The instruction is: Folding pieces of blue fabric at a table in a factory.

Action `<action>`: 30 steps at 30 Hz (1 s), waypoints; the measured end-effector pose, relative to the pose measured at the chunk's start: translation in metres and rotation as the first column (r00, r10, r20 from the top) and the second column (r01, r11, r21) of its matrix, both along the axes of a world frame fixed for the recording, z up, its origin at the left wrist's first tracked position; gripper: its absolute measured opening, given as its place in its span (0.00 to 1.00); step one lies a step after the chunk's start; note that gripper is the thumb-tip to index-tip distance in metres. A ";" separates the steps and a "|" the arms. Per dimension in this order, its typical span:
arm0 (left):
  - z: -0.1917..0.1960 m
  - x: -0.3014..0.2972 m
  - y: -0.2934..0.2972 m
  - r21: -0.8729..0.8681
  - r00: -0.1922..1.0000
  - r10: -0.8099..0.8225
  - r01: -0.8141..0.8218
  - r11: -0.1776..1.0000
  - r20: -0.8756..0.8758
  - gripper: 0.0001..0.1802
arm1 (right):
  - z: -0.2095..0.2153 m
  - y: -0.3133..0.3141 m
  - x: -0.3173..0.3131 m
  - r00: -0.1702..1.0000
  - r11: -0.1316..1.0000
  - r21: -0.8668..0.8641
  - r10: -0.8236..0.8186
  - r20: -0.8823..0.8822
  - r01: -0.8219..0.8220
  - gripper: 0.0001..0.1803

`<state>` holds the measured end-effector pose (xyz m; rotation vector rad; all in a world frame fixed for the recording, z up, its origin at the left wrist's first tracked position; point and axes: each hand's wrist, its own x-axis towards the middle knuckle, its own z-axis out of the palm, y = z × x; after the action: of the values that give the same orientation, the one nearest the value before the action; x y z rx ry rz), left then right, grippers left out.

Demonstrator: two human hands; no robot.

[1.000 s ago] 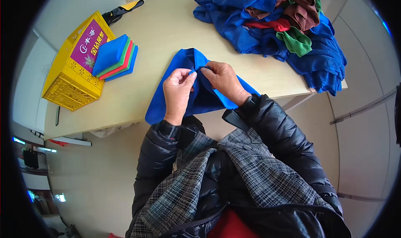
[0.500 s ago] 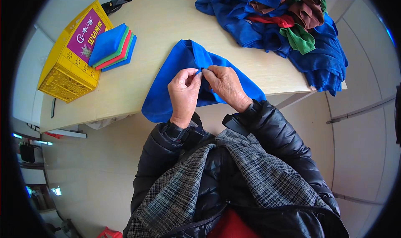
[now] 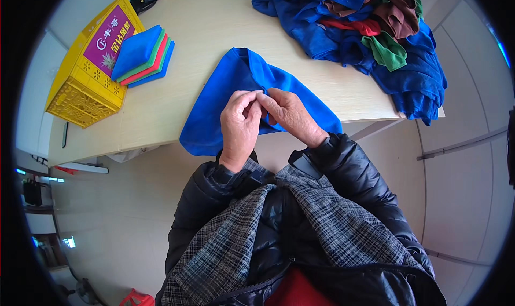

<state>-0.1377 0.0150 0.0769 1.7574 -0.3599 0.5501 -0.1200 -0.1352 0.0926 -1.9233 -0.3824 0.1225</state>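
A blue cloth (image 3: 217, 104) lies partly folded at the near edge of the table, its lower left corner hanging over. Above its middle my two hands meet fingertip to fingertip. My right hand (image 3: 294, 113) pinches the cloth near a fold, thumb pointing left. My left hand (image 3: 241, 128) is closed in a pinch against the right thumb; whatever sits between its fingertips is too small or hidden to make out.
A yellow plastic basket (image 3: 86, 99) with a purple label stands at the left, and a stack of folded cloths (image 3: 140, 53) in blue, green and red leans on it. At the far right rises a heap of crumpled cloths (image 3: 343, 43), spilling over the table (image 3: 198, 21) edge.
My left hand has moved slightly right and down, its fingertips now against the right thumb. The small blue bit at its fingertips no longer shows. The right hand has shifted a little.
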 end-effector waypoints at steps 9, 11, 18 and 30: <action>0.011 0.078 0.034 0.052 0.862 -0.261 0.313 0.948 -0.434 0.10 | -0.013 -0.025 0.005 0.992 0.997 0.059 -0.046 -0.122 0.053 0.15; -0.008 0.142 0.050 0.264 0.966 0.022 0.049 0.963 -0.258 0.11 | -0.015 -0.029 0.002 0.999 0.999 -0.011 -0.040 -0.011 0.040 0.13; -0.060 0.290 0.077 0.708 0.959 0.266 -0.120 0.696 -0.099 0.15 | -0.013 -0.031 -0.015 0.963 0.968 -0.242 0.003 0.271 0.066 0.08; -0.042 0.299 0.070 0.789 0.932 0.299 -0.024 0.613 -0.204 0.16 | 0.007 -0.042 -0.027 0.900 0.941 -0.312 0.019 0.435 0.131 0.06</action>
<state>0.1609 0.0846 0.0349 2.7211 -0.2088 0.2110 -0.1467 -0.1776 0.0995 -2.2978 -0.6331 -0.3069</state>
